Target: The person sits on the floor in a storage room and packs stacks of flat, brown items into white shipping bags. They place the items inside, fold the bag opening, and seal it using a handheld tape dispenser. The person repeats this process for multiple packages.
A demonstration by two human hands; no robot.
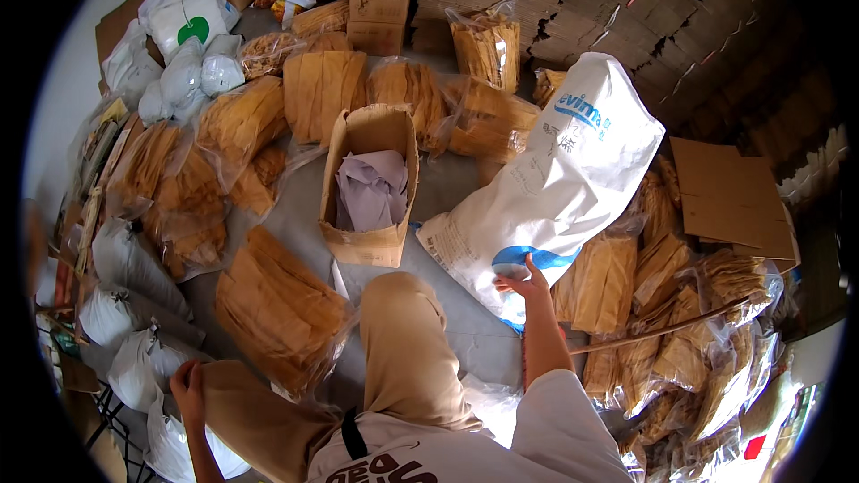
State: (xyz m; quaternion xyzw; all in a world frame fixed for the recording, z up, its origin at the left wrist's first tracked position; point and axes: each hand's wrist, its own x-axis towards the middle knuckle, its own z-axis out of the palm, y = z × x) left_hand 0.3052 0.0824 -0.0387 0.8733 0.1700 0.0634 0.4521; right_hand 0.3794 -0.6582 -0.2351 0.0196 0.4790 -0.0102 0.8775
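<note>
A large white woven sack (557,174) with blue print stands tilted at the right of centre. My right hand (523,280) touches its lower part, over the blue print, with the fingers partly spread; whether it grips the fabric I cannot tell. At the lower left, my left hand (187,382) rests by my bent knee, its fingers curled and partly hidden. Between the sack and the bags on the left is an upright open cardboard box (368,249), with crumpled pale paper (372,188) inside. A clear bag of flat tan dried sheets (278,312) lies in front of my legs.
More clear bags of tan sheets (325,90) curve around the far side and pile up at the right (604,282). White tied bags (134,261) line the left. Stacked cartons (382,3) and flattened cardboard (725,201) stand farther out. A thin stick (654,334) crosses the right pile.
</note>
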